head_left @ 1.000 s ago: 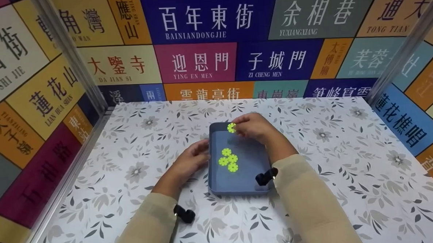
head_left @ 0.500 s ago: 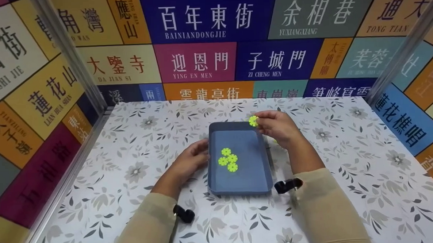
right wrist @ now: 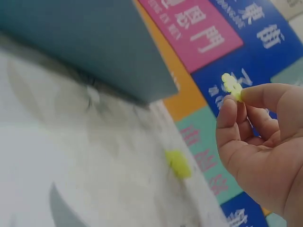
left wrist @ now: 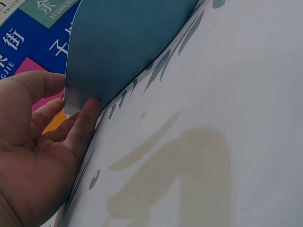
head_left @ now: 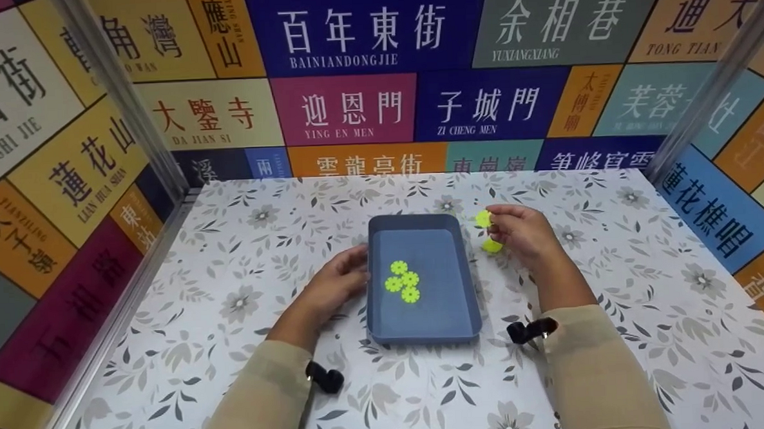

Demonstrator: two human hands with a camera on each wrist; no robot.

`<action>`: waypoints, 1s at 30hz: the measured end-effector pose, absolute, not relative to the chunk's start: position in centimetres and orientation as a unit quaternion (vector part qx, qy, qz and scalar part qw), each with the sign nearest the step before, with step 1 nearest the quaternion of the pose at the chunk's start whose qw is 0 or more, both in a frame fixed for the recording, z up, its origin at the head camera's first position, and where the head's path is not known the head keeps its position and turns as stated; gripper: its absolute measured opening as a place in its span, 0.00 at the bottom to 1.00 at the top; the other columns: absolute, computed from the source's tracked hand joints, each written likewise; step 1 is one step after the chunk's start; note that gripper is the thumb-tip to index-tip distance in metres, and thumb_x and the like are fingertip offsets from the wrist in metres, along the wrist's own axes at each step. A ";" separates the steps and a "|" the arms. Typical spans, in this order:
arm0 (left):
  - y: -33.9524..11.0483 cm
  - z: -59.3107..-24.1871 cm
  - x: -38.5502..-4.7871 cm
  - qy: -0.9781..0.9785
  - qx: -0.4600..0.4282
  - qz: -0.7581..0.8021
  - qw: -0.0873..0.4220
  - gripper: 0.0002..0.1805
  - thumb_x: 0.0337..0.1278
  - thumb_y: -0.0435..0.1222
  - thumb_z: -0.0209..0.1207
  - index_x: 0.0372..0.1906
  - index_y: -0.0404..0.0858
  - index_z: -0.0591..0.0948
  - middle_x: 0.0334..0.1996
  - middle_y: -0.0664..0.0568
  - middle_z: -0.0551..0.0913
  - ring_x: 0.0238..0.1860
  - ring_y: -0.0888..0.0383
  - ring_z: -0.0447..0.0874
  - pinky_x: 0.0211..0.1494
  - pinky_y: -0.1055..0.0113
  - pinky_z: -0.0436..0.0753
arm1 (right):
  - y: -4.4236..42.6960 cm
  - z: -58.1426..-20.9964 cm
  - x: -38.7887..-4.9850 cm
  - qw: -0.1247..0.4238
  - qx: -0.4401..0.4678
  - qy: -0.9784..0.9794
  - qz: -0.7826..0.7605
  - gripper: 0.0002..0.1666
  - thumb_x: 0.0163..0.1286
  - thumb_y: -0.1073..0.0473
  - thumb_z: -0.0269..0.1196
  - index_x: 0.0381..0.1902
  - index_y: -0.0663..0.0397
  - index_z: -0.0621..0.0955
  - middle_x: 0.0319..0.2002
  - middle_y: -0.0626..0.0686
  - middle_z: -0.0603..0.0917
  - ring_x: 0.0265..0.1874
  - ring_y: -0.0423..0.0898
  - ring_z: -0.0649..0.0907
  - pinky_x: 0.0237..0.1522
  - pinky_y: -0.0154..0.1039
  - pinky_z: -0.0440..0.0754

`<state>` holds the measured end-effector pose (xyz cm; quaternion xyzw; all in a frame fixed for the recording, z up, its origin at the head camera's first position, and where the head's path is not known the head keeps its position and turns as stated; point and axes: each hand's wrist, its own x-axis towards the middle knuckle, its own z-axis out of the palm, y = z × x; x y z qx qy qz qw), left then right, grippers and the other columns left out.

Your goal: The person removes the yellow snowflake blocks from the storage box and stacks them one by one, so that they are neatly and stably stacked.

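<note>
Right of the blue-grey tray (head_left: 425, 319), my right hand (head_left: 526, 234) pinches a yellow-green snowflake disc (head_left: 483, 219) between thumb and fingertips. The right wrist view shows that same disc (right wrist: 232, 86) held edge-on above the table. Just below it, more yellow-green (head_left: 492, 245) lies on the cloth, partly covered by my hand; its exact form is unclear. Several matching discs (head_left: 410, 279) lie clustered inside the tray, left of its middle. My left hand (head_left: 335, 286) touches the tray's left outer wall, fingers loosely bent, as the left wrist view (left wrist: 47, 137) confirms.
A white cloth with grey leaves and flowers (head_left: 261, 245) covers the table. Panels with large printed characters (head_left: 377, 108) stand behind and at both sides, joined by metal corner posts (head_left: 139, 109). Small black devices are strapped at both wrists.
My right hand has moved rightward from over the tray's far end to beyond its right side, carrying the pinched disc. The left hand, tray and discs inside have stayed put.
</note>
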<state>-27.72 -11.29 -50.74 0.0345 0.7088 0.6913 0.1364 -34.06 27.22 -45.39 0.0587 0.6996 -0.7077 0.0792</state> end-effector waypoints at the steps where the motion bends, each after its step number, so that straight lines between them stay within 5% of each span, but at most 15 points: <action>1: -11.3 -50.8 -27.7 0.709 0.033 0.691 0.136 0.36 0.67 0.34 0.65 0.79 0.48 0.72 0.76 0.50 0.76 0.75 0.50 0.77 0.80 0.52 0.76 | 27.6 -45.6 -34.2 0.079 0.066 0.696 -0.711 0.25 0.82 0.59 0.60 0.71 0.63 0.77 0.50 0.48 0.82 0.44 0.42 0.84 0.47 0.30 0.88; 7: -11.2 -50.8 -27.8 0.701 0.034 0.698 0.140 0.35 0.69 0.33 0.62 0.80 0.46 0.71 0.76 0.47 0.75 0.75 0.48 0.77 0.77 0.51 0.78 | 29.0 -47.3 -34.8 0.075 0.101 0.671 -0.731 0.27 0.80 0.61 0.61 0.73 0.65 0.75 0.54 0.47 0.80 0.43 0.42 0.84 0.48 0.31 0.88; 18: -11.2 -50.7 -27.8 0.710 0.015 0.690 0.144 0.34 0.68 0.34 0.63 0.78 0.50 0.73 0.75 0.52 0.77 0.73 0.51 0.79 0.76 0.53 0.79 | 30.3 -48.5 -34.8 0.085 0.115 0.709 -0.690 0.28 0.78 0.62 0.64 0.72 0.66 0.75 0.38 0.47 0.88 0.39 0.43 0.86 0.45 0.35 0.89; 30: -11.1 -50.8 -27.8 0.701 0.016 0.699 0.143 0.36 0.67 0.32 0.64 0.79 0.48 0.72 0.75 0.50 0.77 0.73 0.51 0.78 0.77 0.53 0.79 | 30.7 -49.1 -34.8 0.069 0.105 0.750 -0.650 0.29 0.76 0.62 0.66 0.71 0.67 0.77 0.40 0.45 0.89 0.34 0.40 0.87 0.41 0.34 0.90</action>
